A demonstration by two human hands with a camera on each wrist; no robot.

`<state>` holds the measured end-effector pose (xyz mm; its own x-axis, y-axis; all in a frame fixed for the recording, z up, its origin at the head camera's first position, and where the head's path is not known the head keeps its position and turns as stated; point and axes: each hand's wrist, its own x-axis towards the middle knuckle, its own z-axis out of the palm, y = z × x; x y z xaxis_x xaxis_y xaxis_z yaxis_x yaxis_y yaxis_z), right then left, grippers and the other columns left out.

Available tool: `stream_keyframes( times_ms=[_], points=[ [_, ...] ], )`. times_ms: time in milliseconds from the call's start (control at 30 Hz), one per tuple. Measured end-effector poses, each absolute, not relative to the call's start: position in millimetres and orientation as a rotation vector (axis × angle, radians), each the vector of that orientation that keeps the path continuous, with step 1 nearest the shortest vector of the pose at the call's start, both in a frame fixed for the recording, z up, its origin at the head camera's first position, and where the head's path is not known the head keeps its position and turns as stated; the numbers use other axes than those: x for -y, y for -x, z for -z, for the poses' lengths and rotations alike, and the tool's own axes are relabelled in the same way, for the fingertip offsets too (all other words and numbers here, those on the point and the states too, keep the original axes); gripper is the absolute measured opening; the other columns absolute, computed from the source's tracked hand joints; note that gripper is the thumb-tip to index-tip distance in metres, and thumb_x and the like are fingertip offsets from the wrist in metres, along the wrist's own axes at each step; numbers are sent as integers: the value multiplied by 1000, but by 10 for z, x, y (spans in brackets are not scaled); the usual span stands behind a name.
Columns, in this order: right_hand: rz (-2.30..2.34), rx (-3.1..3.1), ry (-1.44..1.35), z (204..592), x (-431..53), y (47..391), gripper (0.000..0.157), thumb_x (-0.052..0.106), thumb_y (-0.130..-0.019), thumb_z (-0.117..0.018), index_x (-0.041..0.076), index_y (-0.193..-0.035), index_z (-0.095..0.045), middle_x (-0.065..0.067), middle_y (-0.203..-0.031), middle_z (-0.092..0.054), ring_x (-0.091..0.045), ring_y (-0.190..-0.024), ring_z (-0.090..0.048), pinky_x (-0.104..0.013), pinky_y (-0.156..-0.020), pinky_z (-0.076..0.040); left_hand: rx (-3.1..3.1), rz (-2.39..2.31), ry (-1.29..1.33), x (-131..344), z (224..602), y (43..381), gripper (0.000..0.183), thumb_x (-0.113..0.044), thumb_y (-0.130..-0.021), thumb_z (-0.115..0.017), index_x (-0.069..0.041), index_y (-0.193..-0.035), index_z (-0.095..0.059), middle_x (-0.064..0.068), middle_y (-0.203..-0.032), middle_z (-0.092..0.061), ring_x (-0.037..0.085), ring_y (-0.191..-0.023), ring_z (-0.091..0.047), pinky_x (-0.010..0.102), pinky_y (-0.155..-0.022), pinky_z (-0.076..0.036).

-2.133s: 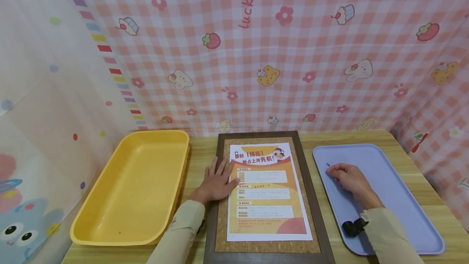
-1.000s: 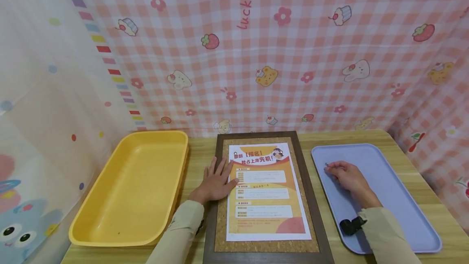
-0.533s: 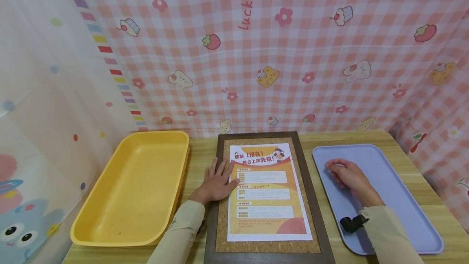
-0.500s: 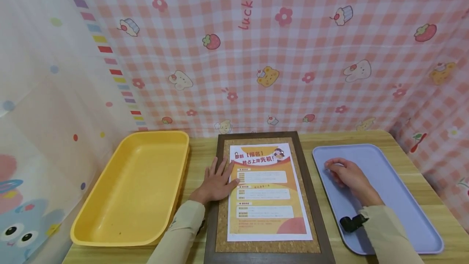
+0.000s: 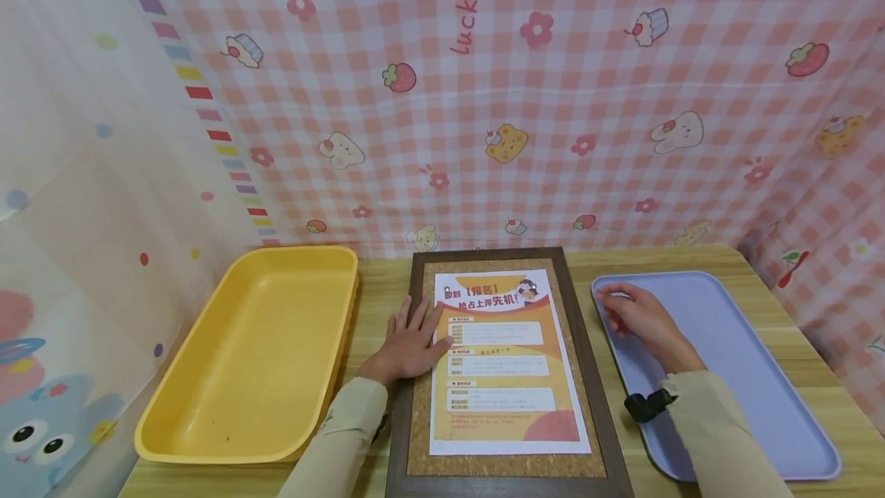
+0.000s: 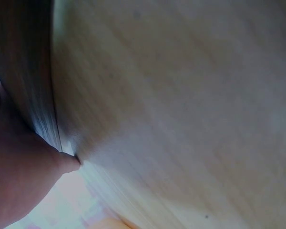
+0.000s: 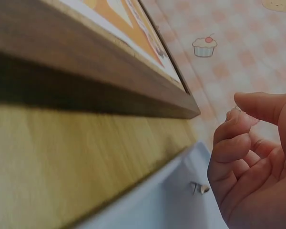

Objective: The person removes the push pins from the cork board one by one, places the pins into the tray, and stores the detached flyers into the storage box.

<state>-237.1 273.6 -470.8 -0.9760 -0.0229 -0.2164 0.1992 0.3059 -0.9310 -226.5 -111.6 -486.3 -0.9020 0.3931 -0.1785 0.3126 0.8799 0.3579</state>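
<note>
My left hand [image 5: 404,344] lies flat with fingers spread across the left side of a cork board [image 5: 513,466] and the edge of a printed poster [image 5: 498,425]. In the right wrist view, my right hand [image 7: 257,157] pinches a tiny metal thumbtack [image 7: 237,109], mostly hidden, between thumb and index finger. That hand [image 5: 643,325] is over the far left corner of the lavender tray [image 5: 733,375]. Below it, loose metal tacks [image 7: 199,188] lie in the tray; the head view hides them behind the hand. Small pale dots show at the poster's two top corners.
A deep yellow tray [image 5: 256,360] stands left of the board. The board has a raised dark wooden frame [image 5: 584,344]. The wooden table [image 5: 781,313] ends at a pink checked cloth [image 5: 387,175] behind.
My right hand has pinched a tack in the lavender tray, lifted it, and moved left and away towards the tray's far left edge. The left hand has stayed in place.
</note>
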Motion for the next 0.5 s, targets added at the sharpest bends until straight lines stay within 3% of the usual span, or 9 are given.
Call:
stream_keyframes(
  times_ms=[500],
  points=[
    [1779, -2394, -110, 4690, -2536, 2492, 37, 23, -95, -54, -6, -118, -50, 4, -57, -47, -7, -47, -44, -25, -44, -37, -2801, -457, -530, 1132, 4910, 2287, 68, -53, -97, -31, -21, -152, -6, 5, -158, 3, 34, -141, 16, 61, -109, 1]
  ],
)
